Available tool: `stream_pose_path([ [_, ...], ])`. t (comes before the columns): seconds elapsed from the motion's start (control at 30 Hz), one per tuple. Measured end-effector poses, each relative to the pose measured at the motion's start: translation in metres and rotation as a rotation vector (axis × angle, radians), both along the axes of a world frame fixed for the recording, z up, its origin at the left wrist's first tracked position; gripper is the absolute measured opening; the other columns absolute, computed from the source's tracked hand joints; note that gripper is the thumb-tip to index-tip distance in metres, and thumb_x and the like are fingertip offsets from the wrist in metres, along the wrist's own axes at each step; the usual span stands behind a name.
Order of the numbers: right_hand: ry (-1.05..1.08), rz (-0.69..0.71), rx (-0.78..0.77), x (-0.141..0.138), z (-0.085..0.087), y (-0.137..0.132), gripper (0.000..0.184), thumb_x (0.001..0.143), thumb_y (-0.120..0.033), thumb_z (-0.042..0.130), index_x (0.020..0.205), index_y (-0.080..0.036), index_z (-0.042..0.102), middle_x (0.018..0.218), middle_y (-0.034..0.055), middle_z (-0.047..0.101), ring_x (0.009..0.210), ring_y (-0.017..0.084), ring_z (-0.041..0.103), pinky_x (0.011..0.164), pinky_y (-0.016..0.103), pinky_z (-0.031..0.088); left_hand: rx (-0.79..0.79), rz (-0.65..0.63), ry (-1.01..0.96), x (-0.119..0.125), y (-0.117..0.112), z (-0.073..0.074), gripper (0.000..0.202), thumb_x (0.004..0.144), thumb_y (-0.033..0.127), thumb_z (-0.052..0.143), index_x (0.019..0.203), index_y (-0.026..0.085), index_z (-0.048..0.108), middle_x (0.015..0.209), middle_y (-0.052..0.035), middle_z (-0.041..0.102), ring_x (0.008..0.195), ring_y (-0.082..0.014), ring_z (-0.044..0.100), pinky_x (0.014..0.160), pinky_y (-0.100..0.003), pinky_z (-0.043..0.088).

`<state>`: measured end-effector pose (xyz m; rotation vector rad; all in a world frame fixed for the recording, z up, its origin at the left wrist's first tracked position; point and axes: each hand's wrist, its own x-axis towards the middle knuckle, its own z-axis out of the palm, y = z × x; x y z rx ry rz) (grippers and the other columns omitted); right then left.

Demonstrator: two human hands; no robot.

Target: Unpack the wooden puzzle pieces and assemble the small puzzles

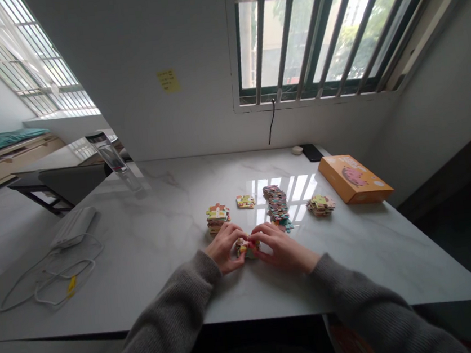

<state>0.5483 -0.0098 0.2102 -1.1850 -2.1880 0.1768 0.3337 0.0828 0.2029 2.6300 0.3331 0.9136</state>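
Close to the front of the table, my left hand [228,249] and my right hand [278,246] meet over a few jigsaw puzzle pieces [250,251]. Fingers of both hands are closed on these pieces from either side and partly cover them. Just beyond my left hand stands a stack of puzzle pieces [218,217]. A long leaning row of pieces [276,203] lies beyond my right hand, with a few teal ones at its near end. Between them, farther back, is a small low pile [245,201]. Another pile of pieces [321,205] sits to the right.
An orange box [354,179] lies at the right edge of the marble-patterned table [163,252]. Behind it are a black phone [311,152] and a small white object [297,150]. At left are a white device [73,228] with a cable [67,283] and a clear bottle [107,152].
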Motion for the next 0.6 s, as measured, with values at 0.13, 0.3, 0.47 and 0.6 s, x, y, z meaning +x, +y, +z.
stream_pose_path([
  [0.13,0.006,0.003,-0.046,-0.003,-0.005,0.002,0.019,0.09,-0.023,0.068,0.109,-0.026,0.065,0.114,0.0081,0.062,0.105,0.023,0.057,0.09,0.039,0.052,-0.002,0.004,0.045,-0.001,0.001,-0.002,0.032,0.071,0.012,0.065,0.101,0.02,0.057,0.11,-0.0078,0.056,0.103,-0.0241,0.05,0.096,-0.041,0.049],
  [0.3,0.001,-0.012,-0.088,-0.002,-0.006,0.002,0.013,0.09,-0.021,0.068,0.102,-0.025,0.065,0.115,0.0075,0.061,0.106,0.022,0.056,0.092,0.038,0.05,-0.016,0.004,0.094,-0.001,0.002,-0.006,0.029,0.071,0.012,0.064,0.098,0.021,0.058,0.105,-0.0071,0.057,0.102,-0.0242,0.05,0.094,-0.04,0.049],
  [0.47,-0.047,-0.033,-0.027,-0.003,0.0,0.0,0.018,0.086,-0.019,0.07,0.102,-0.025,0.064,0.116,0.0076,0.061,0.107,0.024,0.053,0.093,0.04,0.048,-0.002,0.003,0.05,-0.001,-0.001,-0.003,0.031,0.069,0.012,0.066,0.098,0.021,0.058,0.107,-0.0071,0.057,0.102,-0.0241,0.051,0.093,-0.04,0.05],
  [0.6,-0.025,-0.039,0.045,-0.004,0.005,-0.004,0.025,0.084,-0.016,0.069,0.106,-0.025,0.062,0.115,0.0086,0.061,0.108,0.026,0.052,0.096,0.045,0.047,0.018,0.013,-0.035,0.0,-0.005,0.002,0.03,0.069,0.012,0.067,0.096,0.021,0.056,0.107,-0.0069,0.057,0.101,-0.0236,0.052,0.093,-0.041,0.05],
])
